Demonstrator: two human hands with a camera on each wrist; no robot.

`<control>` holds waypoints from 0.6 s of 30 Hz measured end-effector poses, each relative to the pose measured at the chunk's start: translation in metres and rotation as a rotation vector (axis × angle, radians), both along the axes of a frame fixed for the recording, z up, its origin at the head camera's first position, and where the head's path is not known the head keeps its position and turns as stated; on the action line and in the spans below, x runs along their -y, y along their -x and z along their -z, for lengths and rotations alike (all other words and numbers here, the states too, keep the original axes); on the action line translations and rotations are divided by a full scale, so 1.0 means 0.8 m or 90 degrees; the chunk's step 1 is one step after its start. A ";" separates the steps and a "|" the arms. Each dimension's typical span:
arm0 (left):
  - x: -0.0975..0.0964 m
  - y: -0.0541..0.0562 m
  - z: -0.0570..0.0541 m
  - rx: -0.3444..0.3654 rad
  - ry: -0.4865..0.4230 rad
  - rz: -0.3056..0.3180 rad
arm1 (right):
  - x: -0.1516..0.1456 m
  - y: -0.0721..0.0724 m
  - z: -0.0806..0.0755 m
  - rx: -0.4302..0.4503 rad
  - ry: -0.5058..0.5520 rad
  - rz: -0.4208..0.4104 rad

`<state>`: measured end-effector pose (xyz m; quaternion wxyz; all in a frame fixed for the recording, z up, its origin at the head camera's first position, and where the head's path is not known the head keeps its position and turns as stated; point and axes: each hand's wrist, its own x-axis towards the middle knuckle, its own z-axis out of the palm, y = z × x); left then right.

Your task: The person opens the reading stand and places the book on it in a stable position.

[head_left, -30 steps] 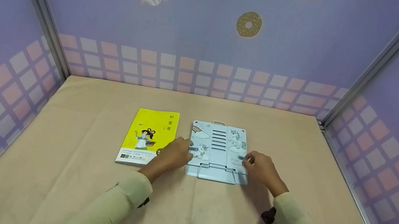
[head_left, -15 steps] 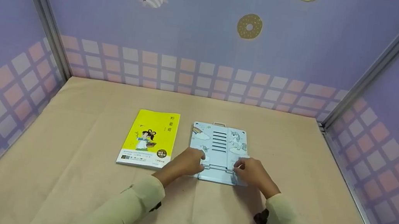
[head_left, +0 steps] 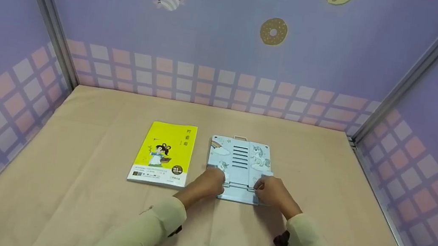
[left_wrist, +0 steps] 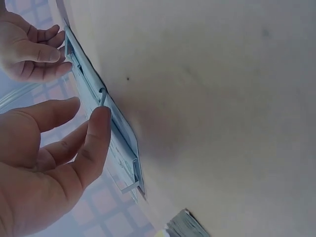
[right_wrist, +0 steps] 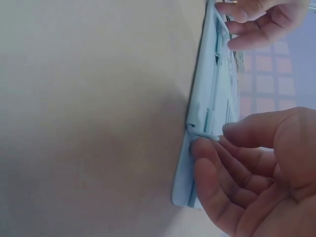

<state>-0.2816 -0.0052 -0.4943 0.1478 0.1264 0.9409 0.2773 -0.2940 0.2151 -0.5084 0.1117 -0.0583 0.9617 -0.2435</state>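
Observation:
A pale blue book stand [head_left: 258, 156] with unicorn and rainbow prints lies flat, ledge toward me. My left hand [head_left: 210, 182] is at the left of its lower ledge, fingers bent. In the left wrist view, the index fingertip meets the end of a bent wire arm [left_wrist: 102, 97] on the stand, the thumb tip slightly apart. On the other side, my right hand [head_left: 275, 192] has thumb and index finger around the matching wire arm [right_wrist: 205, 134]. Left of the stand lies a yellow book [head_left: 167, 143] with a cartoon girl on its cover.
A beige cloth [head_left: 104, 210] covers the table. Purple walls [head_left: 215, 24] with doughnut and check patterns stand at the back and both sides, with metal posts [head_left: 42, 8] in the corners. A small wire handle [head_left: 240, 137] sticks out at the stand's far edge.
Both hands have moved from the stand's outer sides inward and toward me, onto the wire arms at its lower ledge. The wire frame lying over the ledge has been lifted. The book stays put.

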 end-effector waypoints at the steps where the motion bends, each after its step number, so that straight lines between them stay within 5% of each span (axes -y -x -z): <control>1: -0.001 0.000 0.000 0.006 -0.001 -0.008 | 0.001 0.000 0.001 0.003 -0.002 0.005; 18: -0.012 -0.001 0.010 -0.033 -0.016 -0.047 | 0.008 -0.001 0.002 0.036 0.000 0.071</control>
